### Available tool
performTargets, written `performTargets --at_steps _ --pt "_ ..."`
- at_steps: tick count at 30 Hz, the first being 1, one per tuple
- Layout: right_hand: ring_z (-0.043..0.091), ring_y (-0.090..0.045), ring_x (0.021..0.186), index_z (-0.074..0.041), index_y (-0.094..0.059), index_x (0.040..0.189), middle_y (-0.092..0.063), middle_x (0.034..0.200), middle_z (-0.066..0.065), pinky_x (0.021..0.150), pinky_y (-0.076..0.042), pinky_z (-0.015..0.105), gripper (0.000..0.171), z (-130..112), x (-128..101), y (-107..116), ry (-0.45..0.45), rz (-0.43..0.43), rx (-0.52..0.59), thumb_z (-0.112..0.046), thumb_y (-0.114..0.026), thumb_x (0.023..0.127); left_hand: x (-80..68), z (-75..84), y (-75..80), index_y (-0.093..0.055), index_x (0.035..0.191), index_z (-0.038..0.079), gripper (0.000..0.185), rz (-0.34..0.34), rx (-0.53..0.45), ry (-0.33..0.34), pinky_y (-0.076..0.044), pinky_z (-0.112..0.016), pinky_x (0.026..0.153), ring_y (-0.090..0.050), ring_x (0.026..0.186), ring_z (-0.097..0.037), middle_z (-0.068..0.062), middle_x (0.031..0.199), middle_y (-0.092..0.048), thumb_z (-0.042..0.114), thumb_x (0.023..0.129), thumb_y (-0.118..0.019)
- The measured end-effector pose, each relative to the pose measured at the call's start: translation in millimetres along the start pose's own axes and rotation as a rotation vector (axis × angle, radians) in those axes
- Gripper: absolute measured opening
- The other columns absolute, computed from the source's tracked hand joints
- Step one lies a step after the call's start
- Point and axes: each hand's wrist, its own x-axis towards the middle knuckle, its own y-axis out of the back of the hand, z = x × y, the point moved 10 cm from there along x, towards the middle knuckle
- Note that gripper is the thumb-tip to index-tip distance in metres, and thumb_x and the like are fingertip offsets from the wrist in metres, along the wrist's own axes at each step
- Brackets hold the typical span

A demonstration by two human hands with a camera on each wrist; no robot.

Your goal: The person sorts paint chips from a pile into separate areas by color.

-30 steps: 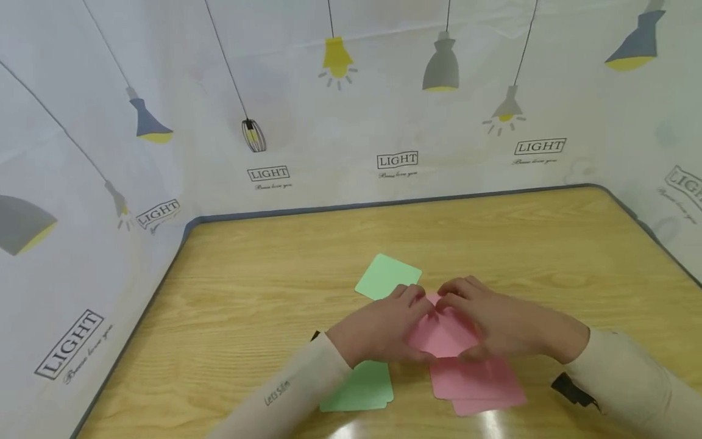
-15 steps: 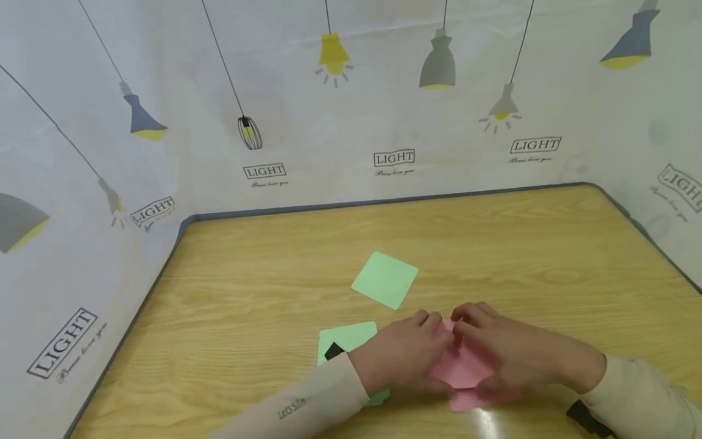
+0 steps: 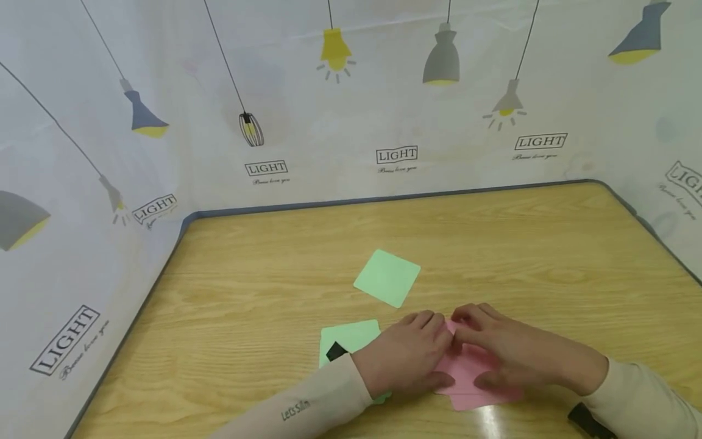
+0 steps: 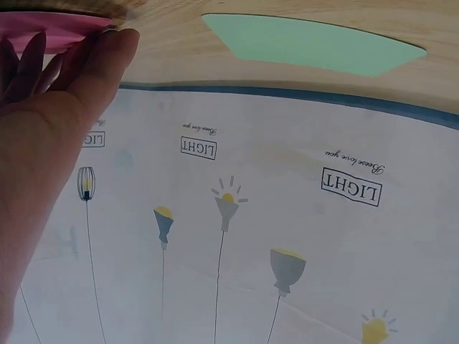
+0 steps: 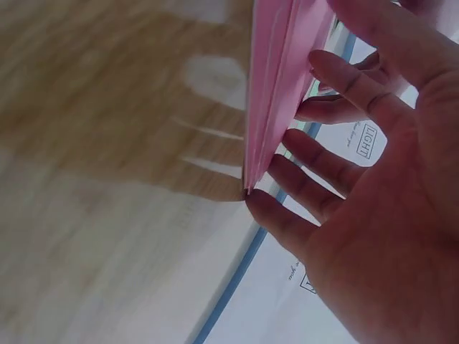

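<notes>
In the head view, several pink cards [image 3: 467, 367] lie stacked near the table's front edge, with one lower card poking out toward me. My left hand [image 3: 407, 355] holds the stack's left side, fingers bent at the far edge and thumb at the near edge. On the other side my right hand [image 3: 515, 350] holds it the same way. The right wrist view shows the layered pink edges [image 5: 276, 79] with fingertips [image 5: 262, 204] against them. In the left wrist view the left hand [image 4: 64, 107] is at the pink cards [image 4: 50, 27].
A single green card [image 3: 387, 278] lies turned cornerwise beyond the hands. More green cards [image 3: 347, 334] lie on the left, partly hidden under my left wrist. A white lamp-printed curtain [image 3: 329, 122] surrounds the wooden table [image 3: 247, 292].
Both hands came down and toward me with the raised pink card, onto the other pink cards. Over the last half second the thumbs spread slightly; the green cards stayed put.
</notes>
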Motion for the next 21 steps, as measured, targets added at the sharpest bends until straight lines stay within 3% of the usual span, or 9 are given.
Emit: performTargets --at_steps 4,11,17,21 --pt "0.027 -0.042 0.121 -0.017 -0.058 0.131 -0.042 0.136 0.009 0.091 -0.048 0.046 0.061 -1.0 0.9 1.5 0.034 0.013 -0.016 -0.022 -0.081 0.075 -0.8 -0.6 -1.0 -0.051 0.130 0.013 0.058 -0.005 -0.008 -0.001 -0.035 -0.028 0.105 -0.044 0.121 -0.017 -0.002 0.129 -0.047 0.060 0.097 -0.044" --pt "0.027 -0.043 0.120 -0.011 -0.054 0.137 -0.044 0.134 0.009 0.092 -0.047 0.046 0.072 -1.3 2.9 2.3 0.049 0.017 -0.004 -0.021 -0.083 0.072 -1.0 -1.7 -1.4 -0.052 0.128 0.014 0.057 -0.001 -0.025 0.002 -0.037 -0.028 0.103 -0.044 0.119 -0.016 -0.001 0.127 -0.047 0.061 0.096 -0.046" --pt "0.027 -0.043 0.119 -0.014 -0.056 0.134 -0.044 0.133 0.008 0.091 -0.048 0.045 0.069 -2.3 4.2 2.8 0.047 0.015 -0.002 -0.020 -0.083 0.071 -1.4 -2.4 -2.9 -0.051 0.129 0.015 0.057 -0.027 -0.040 0.005 -0.035 -0.027 0.105 -0.043 0.121 -0.016 0.000 0.129 -0.046 0.061 0.096 -0.046" --pt "0.028 -0.043 0.119 -0.022 -0.059 0.125 -0.044 0.133 0.008 0.090 -0.048 0.047 0.058 -1.7 4.6 3.2 0.039 0.006 0.000 -0.020 -0.083 0.071 -2.3 -4.6 -4.2 -0.050 0.129 0.016 0.054 -0.046 -0.090 0.001 -0.033 -0.027 0.107 -0.040 0.126 -0.016 -0.001 0.133 -0.044 0.058 0.096 -0.049"
